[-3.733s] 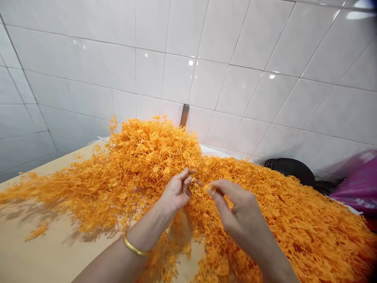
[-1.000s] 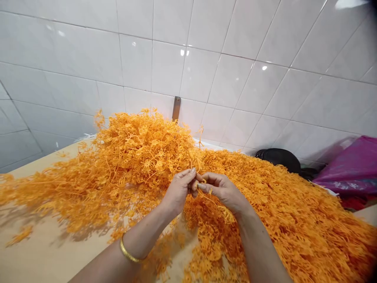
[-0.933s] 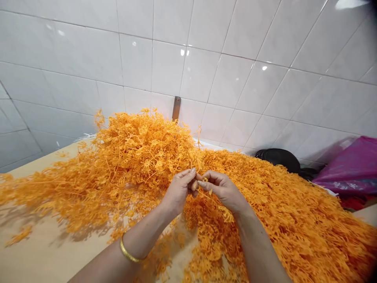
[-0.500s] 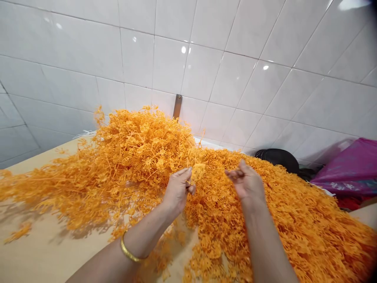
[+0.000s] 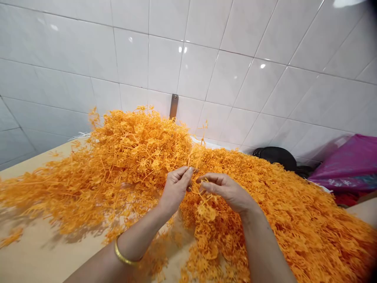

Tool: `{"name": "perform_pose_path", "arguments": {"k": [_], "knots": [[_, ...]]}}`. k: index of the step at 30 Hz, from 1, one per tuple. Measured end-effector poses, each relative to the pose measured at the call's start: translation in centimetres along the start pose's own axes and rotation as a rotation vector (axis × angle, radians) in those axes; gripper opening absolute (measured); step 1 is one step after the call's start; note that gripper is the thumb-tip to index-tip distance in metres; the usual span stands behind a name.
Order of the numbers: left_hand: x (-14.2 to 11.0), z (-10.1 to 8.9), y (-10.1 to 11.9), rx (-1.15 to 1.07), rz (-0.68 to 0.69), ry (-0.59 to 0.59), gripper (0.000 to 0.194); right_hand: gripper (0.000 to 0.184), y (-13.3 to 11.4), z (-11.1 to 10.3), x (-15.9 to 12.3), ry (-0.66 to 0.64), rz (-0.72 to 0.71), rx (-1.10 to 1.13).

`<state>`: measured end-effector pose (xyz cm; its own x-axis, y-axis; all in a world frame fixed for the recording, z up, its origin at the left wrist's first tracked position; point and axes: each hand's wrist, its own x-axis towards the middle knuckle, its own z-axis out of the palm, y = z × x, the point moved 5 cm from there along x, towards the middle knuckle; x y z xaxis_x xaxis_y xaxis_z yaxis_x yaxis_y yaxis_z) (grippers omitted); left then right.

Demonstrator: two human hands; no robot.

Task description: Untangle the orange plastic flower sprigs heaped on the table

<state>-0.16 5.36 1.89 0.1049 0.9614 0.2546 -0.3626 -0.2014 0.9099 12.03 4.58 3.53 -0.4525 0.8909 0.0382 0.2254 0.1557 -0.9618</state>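
Note:
My left hand (image 5: 176, 188) is pinched closed around the stem of an orange plastic sprig (image 5: 195, 154), whose thin tip rises above the fingers. Just to its right, my right hand (image 5: 231, 192) has thumb and fingers closed on an orange plastic flower piece (image 5: 206, 211) that hangs below the fingertips. The two hands are close together but apart. Behind and left of them lies a tall tangle of branched orange plastic sprigs (image 5: 138, 145). A wide heap of loose orange plastic flower pieces (image 5: 288, 208) spreads under and right of my right hand.
The heaps lie on a pale tabletop (image 5: 50, 255) against a white tiled wall (image 5: 132, 59). A metal strip (image 5: 173, 107) stands upright at the wall. Back right are a black round-edged item (image 5: 276, 157) and a purple bag (image 5: 346, 165).
My right hand has moved left and turned inward toward my left hand, its fingers now on a flower piece. The flower piece beside my left fingertips is no longer there.

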Motion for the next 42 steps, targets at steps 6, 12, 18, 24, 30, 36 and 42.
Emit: {"name": "perform_pose_path", "arguments": {"k": [6, 12, 18, 24, 30, 36, 42], "knots": [[0.4, -0.4, -0.8, -0.284, -0.111, 0.072, 0.026, 0.019, -0.7, 0.5, -0.1, -0.018, -0.061, -0.057], [0.1, 0.0, -0.9, -0.391, -0.207, 0.111, 0.027, 0.039, -0.3, -2.3, 0.0, 0.6, -0.218, -0.185], [-0.7, 1.2, -0.5, -0.428, -0.166, 0.071, 0.024, 0.037, 0.0, -1.0, 0.0, 0.891, -0.269, -0.044], [0.0, -0.5, 0.1, -0.424, -0.159, 0.174, 0.023, 0.031, 0.9, -6.4, -2.5, 1.183, -0.264, 0.287], [0.8, -1.6, -0.3, -0.421, -0.154, 0.193, 0.023, 0.032, 1.3, -9.8, -3.7, 1.107, -0.091, 0.255], [1.0, -1.1, -1.2, -0.628, -0.268, 0.11, 0.018, 0.034, 0.3, -4.4, -0.5, 0.591, -0.045, -0.164], [0.5, 0.3, -0.9, -0.826, -0.468, 0.028, 0.029, 0.043, 0.4, -0.1, 0.9, 0.191, -0.104, -0.04]]}}
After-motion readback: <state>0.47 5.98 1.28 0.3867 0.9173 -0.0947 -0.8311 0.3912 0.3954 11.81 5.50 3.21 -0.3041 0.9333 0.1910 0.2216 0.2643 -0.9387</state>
